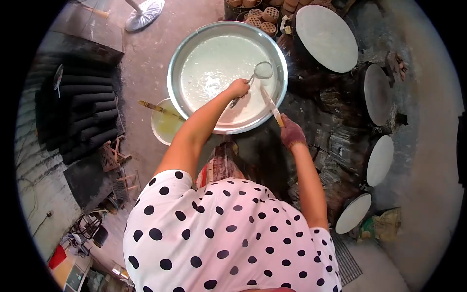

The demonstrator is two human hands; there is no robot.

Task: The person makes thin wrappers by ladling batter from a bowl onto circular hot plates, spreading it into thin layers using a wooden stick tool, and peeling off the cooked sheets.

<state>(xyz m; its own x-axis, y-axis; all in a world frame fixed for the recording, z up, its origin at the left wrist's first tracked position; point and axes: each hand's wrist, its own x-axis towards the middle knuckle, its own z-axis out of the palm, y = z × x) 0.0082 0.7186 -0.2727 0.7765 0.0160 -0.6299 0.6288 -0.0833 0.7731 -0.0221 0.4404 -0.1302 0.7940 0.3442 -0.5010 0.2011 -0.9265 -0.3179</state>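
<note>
Curled round the handle of the ladle [263, 71], the left hand [238, 89] is bare and, as the head view shows, sits above the basin [174, 97]. The ladle's round head points forward and to the right, over the white liquid [209, 63] near the basin's right wall; the handle's end sticks out behind the fist. Gloved in dull red, the right hand [293, 134] grips the spatula [273, 108] by its wooden end, just outside the near right rim. The spatula slants across that rim, its whitened blade reaching in toward the ladle. Whether its tip touches the liquid, I cannot tell.

Just beside the basin, on the left, is a bowl [154, 127] of yellowish liquid with a brush [156, 107] lying across it. Four round griddles [327, 39] line the right side. Perforated bricks [269, 14] stand beyond the basin.
</note>
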